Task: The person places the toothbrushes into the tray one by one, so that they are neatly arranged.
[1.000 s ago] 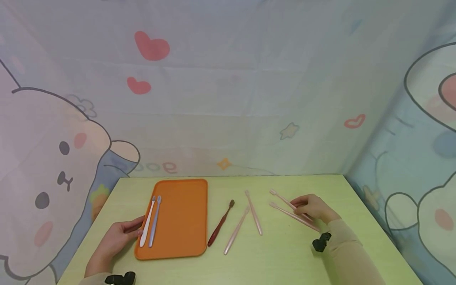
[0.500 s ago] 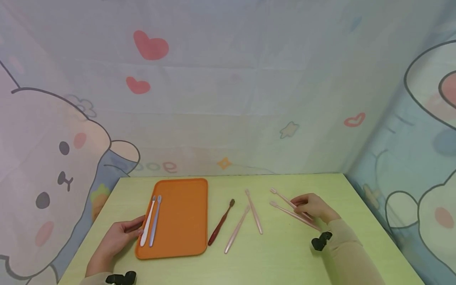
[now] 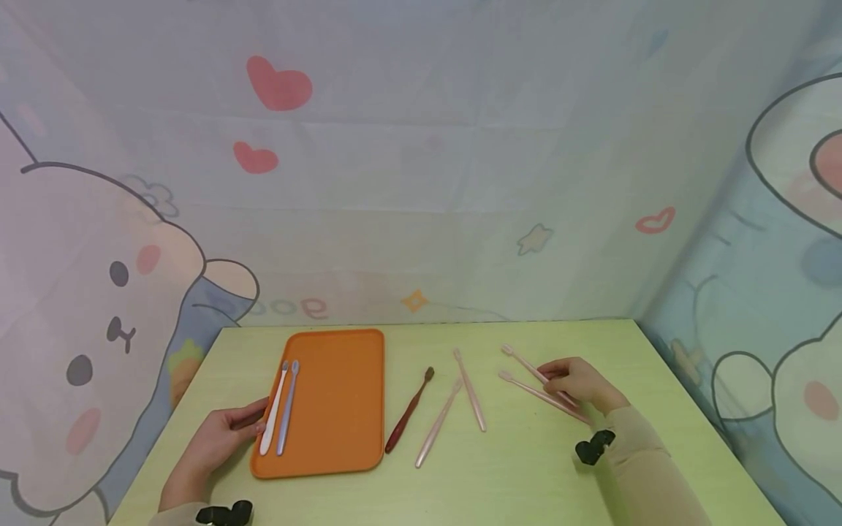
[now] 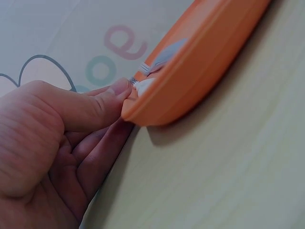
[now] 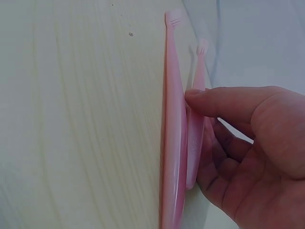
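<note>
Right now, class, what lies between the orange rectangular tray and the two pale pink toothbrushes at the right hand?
The head view shows a dark red toothbrush, then two more pale pink toothbrushes.

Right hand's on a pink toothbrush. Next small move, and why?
Probably lift the farther pink toothbrush straight up: the right hand pinches it, and the nearer pink toothbrush lies close alongside. The left hand holds the orange tray, which bears a white toothbrush and a lavender toothbrush.
</note>
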The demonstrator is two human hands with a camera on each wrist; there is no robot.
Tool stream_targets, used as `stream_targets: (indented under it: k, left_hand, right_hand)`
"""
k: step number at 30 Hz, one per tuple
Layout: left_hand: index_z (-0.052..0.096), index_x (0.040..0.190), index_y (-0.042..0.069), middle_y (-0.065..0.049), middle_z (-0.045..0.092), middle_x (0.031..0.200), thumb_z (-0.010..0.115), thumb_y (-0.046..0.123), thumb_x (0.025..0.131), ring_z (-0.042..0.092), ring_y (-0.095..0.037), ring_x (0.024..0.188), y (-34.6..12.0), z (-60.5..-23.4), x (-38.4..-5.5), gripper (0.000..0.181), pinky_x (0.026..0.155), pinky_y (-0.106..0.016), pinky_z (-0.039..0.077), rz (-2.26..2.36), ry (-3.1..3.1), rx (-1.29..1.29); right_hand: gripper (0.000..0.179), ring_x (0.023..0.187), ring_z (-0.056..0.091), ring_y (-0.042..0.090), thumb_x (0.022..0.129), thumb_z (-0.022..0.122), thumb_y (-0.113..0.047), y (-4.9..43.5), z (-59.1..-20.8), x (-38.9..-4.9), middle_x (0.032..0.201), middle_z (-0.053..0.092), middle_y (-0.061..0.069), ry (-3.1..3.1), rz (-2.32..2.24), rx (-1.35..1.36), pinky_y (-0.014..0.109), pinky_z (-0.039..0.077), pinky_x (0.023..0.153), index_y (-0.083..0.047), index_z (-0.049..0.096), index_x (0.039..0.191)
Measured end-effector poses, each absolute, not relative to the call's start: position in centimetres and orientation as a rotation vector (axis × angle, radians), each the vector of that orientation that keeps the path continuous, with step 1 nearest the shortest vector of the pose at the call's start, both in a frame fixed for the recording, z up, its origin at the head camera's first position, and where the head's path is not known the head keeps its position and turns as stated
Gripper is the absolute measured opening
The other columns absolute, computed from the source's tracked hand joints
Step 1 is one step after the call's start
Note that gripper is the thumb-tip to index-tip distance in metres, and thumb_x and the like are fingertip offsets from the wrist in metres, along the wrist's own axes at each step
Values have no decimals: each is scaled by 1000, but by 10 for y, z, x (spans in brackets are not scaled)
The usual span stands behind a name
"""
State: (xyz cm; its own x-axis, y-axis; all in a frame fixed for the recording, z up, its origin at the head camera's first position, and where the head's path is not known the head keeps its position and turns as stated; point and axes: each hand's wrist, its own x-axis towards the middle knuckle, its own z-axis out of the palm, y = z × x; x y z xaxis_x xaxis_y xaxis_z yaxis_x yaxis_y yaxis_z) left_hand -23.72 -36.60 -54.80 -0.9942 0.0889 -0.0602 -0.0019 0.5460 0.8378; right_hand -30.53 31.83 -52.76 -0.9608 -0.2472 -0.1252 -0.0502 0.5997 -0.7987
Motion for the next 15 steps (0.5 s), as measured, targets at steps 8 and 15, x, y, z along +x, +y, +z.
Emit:
stream_targets:
  k: [8, 15]
  left_hand:
    - [60, 148, -3, -20, 61, 147, 78, 18, 101, 60, 5, 118, -366, -550, -239, 55, 92, -7, 43, 1475, 2663, 67]
    - [60, 149, -2, -19, 61, 148, 78, 19, 101, 60, 4, 118, -366, -550, -239, 55, 92, -7, 43, 1461, 2663, 59]
  right_hand:
    - [43, 93, 63, 19, 94, 75, -3, 317, -527, -305, 111, 72, 15, 2621, -1276, -233, 28, 54, 74, 11, 68, 134]
    - [48, 101, 64, 21, 94, 76, -4, 319, -530, -306, 118, 72, 16, 2619, -1290, -240, 27, 54, 79, 10, 65, 138]
